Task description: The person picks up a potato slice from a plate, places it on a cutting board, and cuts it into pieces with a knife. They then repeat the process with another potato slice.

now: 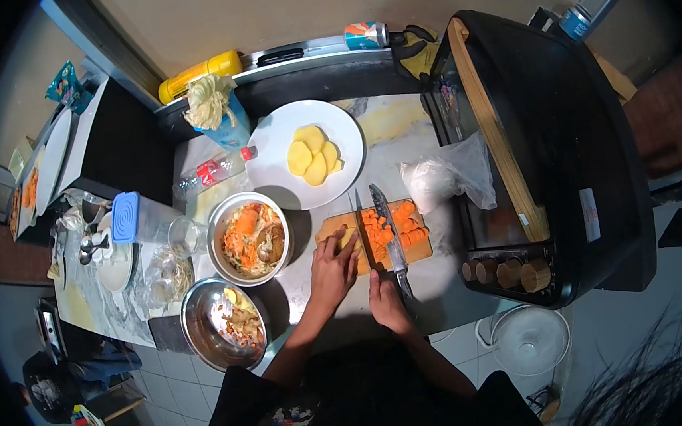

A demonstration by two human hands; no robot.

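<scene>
On a small wooden cutting board (pixel 418 250), my left hand (pixel 334 271) presses its bent fingers onto a piece of yellow potato (pixel 348 240); the fingers cover part of it. My right hand (pixel 385 300) is closed around the handle of a narrow knife (pixel 363 231), whose blade points away from me, just right of the potato. A second, wider knife (pixel 392 237) lies across the board beside it, touching diced carrot (pixel 411 225). Beyond the board, a white plate (pixel 267 139) bears several potato slices (pixel 314 155).
To the left stand a white pot (pixel 214 251) of shredded vegetables and a steel bowl (pixel 192 325) with peelings. A bottle (pixel 213 171) lies behind them. A plastic bag (pixel 442 177) of white stuff sits by the black oven (pixel 577 154) at right. A person (pixel 54 388) is far left.
</scene>
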